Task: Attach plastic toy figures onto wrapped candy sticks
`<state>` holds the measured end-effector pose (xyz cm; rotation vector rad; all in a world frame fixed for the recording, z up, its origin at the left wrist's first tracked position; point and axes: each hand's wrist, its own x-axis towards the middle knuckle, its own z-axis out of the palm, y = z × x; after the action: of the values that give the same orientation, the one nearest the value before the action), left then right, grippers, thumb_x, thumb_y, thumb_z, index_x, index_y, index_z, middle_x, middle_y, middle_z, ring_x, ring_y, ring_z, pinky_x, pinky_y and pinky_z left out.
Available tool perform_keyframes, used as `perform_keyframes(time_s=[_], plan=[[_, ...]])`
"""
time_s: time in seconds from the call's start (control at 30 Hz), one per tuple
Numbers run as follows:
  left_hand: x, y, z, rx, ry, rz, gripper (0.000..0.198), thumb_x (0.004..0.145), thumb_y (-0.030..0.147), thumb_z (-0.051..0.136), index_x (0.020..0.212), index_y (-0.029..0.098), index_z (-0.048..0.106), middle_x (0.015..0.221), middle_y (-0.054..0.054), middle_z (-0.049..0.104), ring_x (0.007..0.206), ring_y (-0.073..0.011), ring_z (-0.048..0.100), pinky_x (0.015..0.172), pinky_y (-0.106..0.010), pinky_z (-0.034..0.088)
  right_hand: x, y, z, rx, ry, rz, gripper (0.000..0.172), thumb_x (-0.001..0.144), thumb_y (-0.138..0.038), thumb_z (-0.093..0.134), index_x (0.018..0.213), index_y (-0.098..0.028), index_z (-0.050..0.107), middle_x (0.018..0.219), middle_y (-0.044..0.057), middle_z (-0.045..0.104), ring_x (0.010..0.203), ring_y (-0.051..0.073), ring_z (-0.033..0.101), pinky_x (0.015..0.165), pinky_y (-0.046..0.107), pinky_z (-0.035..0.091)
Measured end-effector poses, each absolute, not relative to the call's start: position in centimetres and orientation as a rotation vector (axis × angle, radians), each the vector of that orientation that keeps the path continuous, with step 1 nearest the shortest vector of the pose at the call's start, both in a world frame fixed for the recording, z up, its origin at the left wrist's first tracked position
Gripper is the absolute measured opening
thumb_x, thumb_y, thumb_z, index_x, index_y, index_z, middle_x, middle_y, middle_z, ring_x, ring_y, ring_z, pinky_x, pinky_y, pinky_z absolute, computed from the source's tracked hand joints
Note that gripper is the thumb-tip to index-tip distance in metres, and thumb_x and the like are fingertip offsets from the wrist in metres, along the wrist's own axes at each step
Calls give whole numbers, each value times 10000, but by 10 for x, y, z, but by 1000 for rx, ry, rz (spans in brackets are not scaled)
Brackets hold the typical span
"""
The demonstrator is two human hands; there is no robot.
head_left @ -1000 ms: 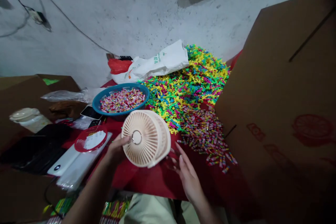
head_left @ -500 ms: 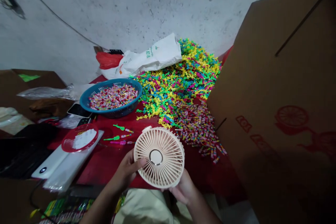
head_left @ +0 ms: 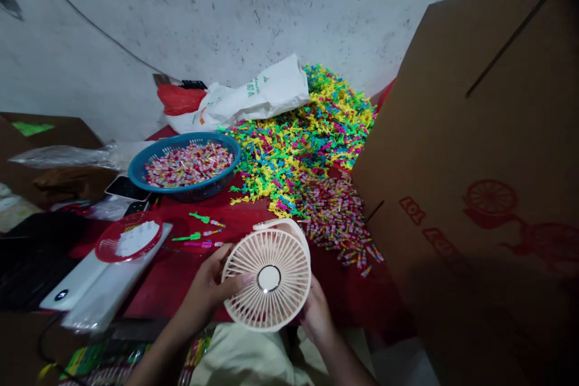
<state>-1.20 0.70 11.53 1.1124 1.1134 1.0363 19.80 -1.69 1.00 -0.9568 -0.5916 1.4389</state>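
Observation:
A round, cream-coloured fan [head_left: 268, 307] with a slatted grille faces me above the front edge of the red table. My left hand [head_left: 216, 280] is closed on its left rim, with the thumb lying over the grille towards the hub. On the lower right, my right hand [head_left: 315, 312] grips the fan; most of its fingers are hidden behind it. A curved stand or handle [head_left: 296, 233] shows along the fan's upper right side. Just beyond the left hand, several small plastic figures joined to wrapped candies [head_left: 201, 236] lie on the table.
A blue basket [head_left: 136, 178] holds wrapped candies. Behind the fan spreads a heap of colourful plastic figures [head_left: 289, 151], beside a pile of wrapped candies [head_left: 337, 211]. A tall cardboard box [head_left: 434, 151] walls off the right. A red basket [head_left: 103, 248] with white pieces stands left.
The fan has turned in my hands, so the curved stand or handle now shows at its upper right. My right hand has shifted up along the fan's side. The view has moved slightly right.

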Motion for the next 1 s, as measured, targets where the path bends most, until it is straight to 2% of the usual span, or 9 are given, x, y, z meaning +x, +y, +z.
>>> perform_keyframes(time_s=[0.1, 0.27, 0.5, 0.57, 0.73, 0.87, 1.0], plan=[[-19, 11, 133, 1140, 1133, 995, 617, 666, 353, 908, 1238, 188, 748, 1093, -101, 810, 1038, -348, 751, 861, -387, 613, 199, -22, 0, -933, -536, 1496, 409, 694, -483, 899, 995, -218, 819, 1077, 75, 824, 1085, 298, 727, 1006, 408, 556], [-30, 29, 144, 1197, 1302, 1028, 632, 628, 415, 934, 1188, 170, 773, 1138, -128, 811, 1042, -348, 760, 847, -399, 621, 196, -28, -8, -943, -684, 1574, 493, 679, -429, 942, 1107, -225, 810, 1174, 74, 803, 1131, 294, 700, 1065, 429, 517], [-48, 70, 156, 1337, 1508, 989, 758, 465, 525, 978, 1101, 147, 816, 1098, -140, 827, 1015, -357, 765, 885, -420, 613, 201, -13, -28, -960, -1004, 1527, 673, 788, -409, 897, 1411, -261, 690, 1163, 81, 754, 946, 211, 701, 900, 363, 565], [-55, 84, 164, 1486, 1590, 948, 764, 481, 565, 959, 1114, 160, 823, 1121, -130, 825, 1023, -356, 763, 910, -424, 601, 205, -9, -36, -982, -1032, 1449, 629, 813, -420, 876, 1395, -254, 701, 1133, 82, 740, 895, 190, 690, 864, 344, 564], [-79, 130, 173, 1863, 1679, 871, 701, 639, 607, 875, 1204, 196, 815, 1190, -99, 813, 1052, -331, 755, 951, -398, 565, 209, -5, -46, -1005, -1028, 1396, 525, 844, -486, 841, 1291, -226, 753, 1036, 77, 734, 870, 186, 676, 845, 330, 567], [-96, 176, 168, 2003, 1782, 742, 748, 668, 616, 850, 1288, 203, 785, 1086, -79, 834, 983, -318, 761, 911, -375, 557, 209, -3, -45, -1029, -1005, 1392, 541, 798, -558, 863, 1201, -205, 789, 978, 78, 740, 836, 202, 676, 804, 340, 580], [-105, 208, 163, 2009, 1819, 671, 723, 643, 580, 862, 1259, 206, 802, 1084, -71, 839, 966, -311, 762, 838, -329, 556, 210, -1, -44, -1054, -985, 1402, 556, 792, -642, 841, 1132, -203, 808, 939, 89, 758, 815, 228, 701, 758, 358, 593]])
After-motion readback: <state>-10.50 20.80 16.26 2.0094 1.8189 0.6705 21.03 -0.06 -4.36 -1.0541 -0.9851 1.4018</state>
